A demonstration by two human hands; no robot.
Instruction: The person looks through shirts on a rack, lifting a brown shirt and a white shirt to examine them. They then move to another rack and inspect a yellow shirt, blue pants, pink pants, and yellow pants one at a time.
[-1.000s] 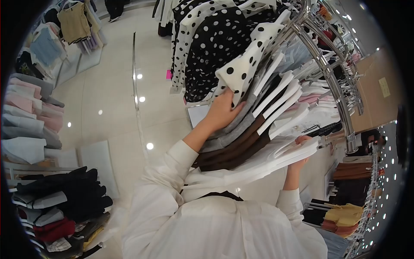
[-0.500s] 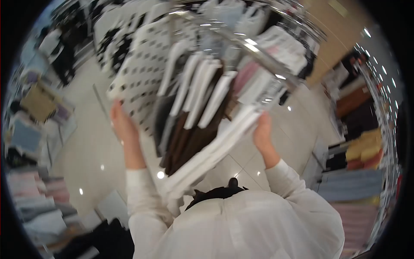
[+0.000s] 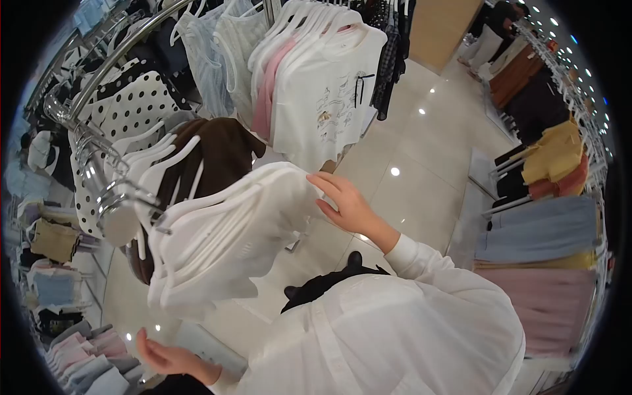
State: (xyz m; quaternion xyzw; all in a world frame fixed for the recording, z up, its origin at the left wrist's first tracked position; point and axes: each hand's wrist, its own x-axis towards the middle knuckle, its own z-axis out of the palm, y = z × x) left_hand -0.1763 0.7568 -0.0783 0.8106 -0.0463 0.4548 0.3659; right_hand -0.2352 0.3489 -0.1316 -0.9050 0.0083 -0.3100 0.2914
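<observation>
The person's left hand (image 3: 164, 359) is closest, low down by their own side. It is palm up with the fingers spread apart. It looks like it has nothing in it, but it sits at the blurry edge of the picture, so that is hard to be sure of. Just beside it is a pile of folded clothes (image 3: 85, 362).

A little higher, the right hand (image 3: 345, 204) reaches out from a white sleeve (image 3: 421, 253). Its fingers are stretched out flat and it rests on the shoulder of a bunch of white tops (image 3: 224, 237). It touches them but does not grab them.

The white tops hang on white hangers at the very end of a shiny rail (image 3: 112, 66), packed close together and tipped to one side. The job in hand looks like going through these tops. I think moving them along would need a real grip on the hangers, and the free hand brought up to steady the bunch so none slip off the end.

Behind the white tops hang brown tops (image 3: 220, 148), then dotted tops (image 3: 131, 105). Farther back hang a pink top (image 3: 266, 92) and a white T-shirt (image 3: 329, 99) with a drawing on it. Past them the pale floor (image 3: 428, 145) shines under the lights.
</observation>
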